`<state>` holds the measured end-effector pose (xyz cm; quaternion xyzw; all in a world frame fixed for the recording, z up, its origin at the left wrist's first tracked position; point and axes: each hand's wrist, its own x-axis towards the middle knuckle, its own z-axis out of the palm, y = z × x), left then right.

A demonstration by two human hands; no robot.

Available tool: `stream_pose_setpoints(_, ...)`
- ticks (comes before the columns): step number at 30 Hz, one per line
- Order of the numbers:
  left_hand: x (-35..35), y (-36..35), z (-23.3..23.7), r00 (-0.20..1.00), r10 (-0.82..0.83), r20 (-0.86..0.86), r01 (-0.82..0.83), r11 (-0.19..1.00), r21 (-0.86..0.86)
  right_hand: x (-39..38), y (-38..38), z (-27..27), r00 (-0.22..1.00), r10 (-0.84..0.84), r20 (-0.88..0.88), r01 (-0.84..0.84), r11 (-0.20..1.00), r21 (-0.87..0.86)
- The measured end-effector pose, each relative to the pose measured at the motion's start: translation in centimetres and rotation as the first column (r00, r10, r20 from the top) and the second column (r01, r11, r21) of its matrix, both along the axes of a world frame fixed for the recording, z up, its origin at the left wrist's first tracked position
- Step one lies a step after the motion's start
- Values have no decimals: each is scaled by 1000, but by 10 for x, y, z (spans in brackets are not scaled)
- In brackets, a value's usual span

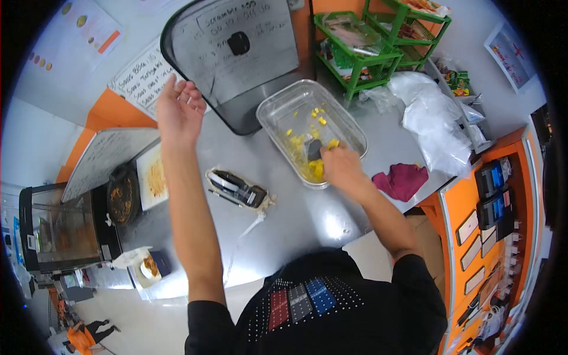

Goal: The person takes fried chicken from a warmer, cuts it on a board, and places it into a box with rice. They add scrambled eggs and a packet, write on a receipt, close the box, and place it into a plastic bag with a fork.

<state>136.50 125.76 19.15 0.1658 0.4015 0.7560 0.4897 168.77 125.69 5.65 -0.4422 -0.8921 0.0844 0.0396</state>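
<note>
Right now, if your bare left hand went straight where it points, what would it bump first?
Probably the black-rimmed, see-through panel with handwriting, near its left edge; depth is unclear, so the left hand might pass toward the white handwritten paper behind.

1 head-worn view, edges seemingly warped, faces forward and down onto the counter (pixel 290 228).
</note>
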Motion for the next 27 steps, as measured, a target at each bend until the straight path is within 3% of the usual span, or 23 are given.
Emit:
stream_pose_setpoints(1,20,-14,-12,977,143,-157,-149,988,-31,2,3,0,999,44,25,-45,998,53)
stream_pose_setpoints(3,61,-50,-52,886,152,-438,-172,985,-5,5,11,2,994,107,32,-109,989,97)
stream_pose_setpoints(4,78,-68,-79,798,91,-596,-184,978,-97,4,16,3,991,130,13,-131,988,86)
stream_pose_setpoints(5,105,-84,-100,782,56,-621,-190,970,-152,5,18,4,988,152,-6,-152,986,75)
stream_pose_setpoints(6,116,-98,-142,647,-15,-763,-160,975,-155,7,20,9,985,170,30,-172,983,67)
stream_pose_setpoints(7,144,-111,-150,707,-86,-702,-70,979,-190,8,22,16,980,188,66,-192,980,60)
stream_pose_setpoints(11,217,-139,-180,664,-285,-691,76,945,-317,21,17,55,929,348,124,-348,937,-21)
stream_pose_setpoints(14,231,-142,-195,408,-251,-878,84,968,-237,30,8,56,851,459,256,-466,884,-35)
stream_pose_setpoints(17,232,-138,-201,356,-332,-873,160,943,-293,30,-7,34,839,504,204,-492,864,-112)
stream_pose_setpoints(20,234,-137,-203,366,-308,-878,175,950,-260,29,10,36,888,455,65,-416,855,-308)
stream_pose_setpoints(23,231,-136,-194,474,-370,-799,222,928,-299,43,26,5,896,234,-376,-376,852,-365)
stream_pose_setpoints(24,231,-137,-195,472,-356,-807,215,934,-286,47,32,1,904,224,-365,-354,870,-343)
stream_pose_setpoints(27,235,-138,-202,506,-318,-802,201,947,-249,35,22,35,971,238,22,-238,971,-17)
